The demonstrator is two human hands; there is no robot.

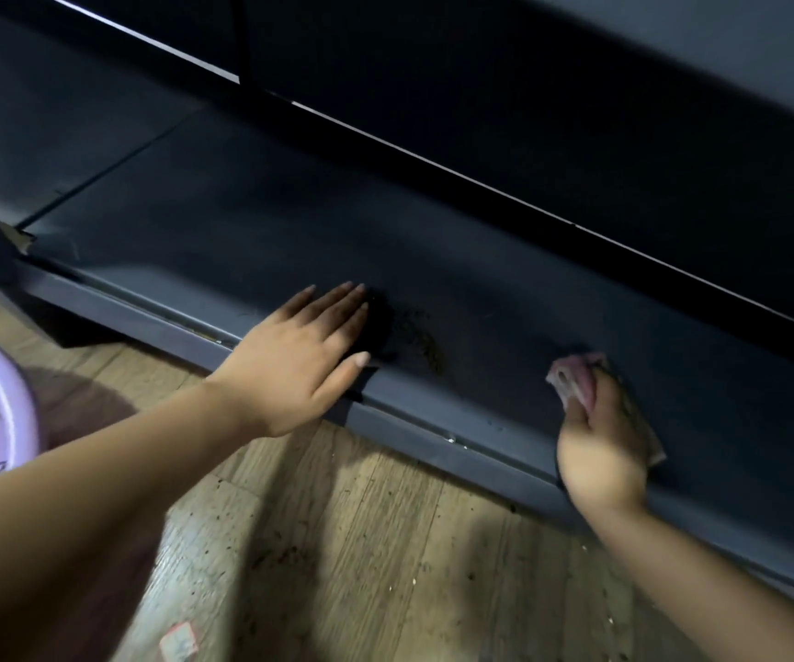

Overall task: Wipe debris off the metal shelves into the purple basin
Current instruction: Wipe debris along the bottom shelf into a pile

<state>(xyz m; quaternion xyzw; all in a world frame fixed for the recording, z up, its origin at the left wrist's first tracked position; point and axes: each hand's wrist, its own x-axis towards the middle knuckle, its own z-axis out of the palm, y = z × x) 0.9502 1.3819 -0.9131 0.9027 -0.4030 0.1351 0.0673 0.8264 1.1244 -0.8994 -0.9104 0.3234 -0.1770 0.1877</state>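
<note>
Floor: pale wood-plank floor (385, 542) nearest the camera, scattered with dark crumbs; a small pink-and-white scrap of paper (178, 641) lies on it at the bottom edge.
Basin: round purple plastic basin (8, 403) stands on the floor at the far left, partly cut off by the frame, well apart from both hands.
Right hand: right hand (600, 441) is curled round a crumpled pink cloth (571, 377) and presses it onto the shelf near its front lip; the hand is blurred.
Left hand: left hand (299, 355) lies flat, fingers straight and together, palm down on the shelf, holding nothing.
Debris: a patch of dark crumbly debris (421, 339) sits on the shelf just beside the left fingertips, between the two hands.
Shelf: dark grey metal bottom shelf (505, 289) runs diagonally across the view.
Above: underside of another dark metal shelf (576, 112), in deep shadow.
</note>
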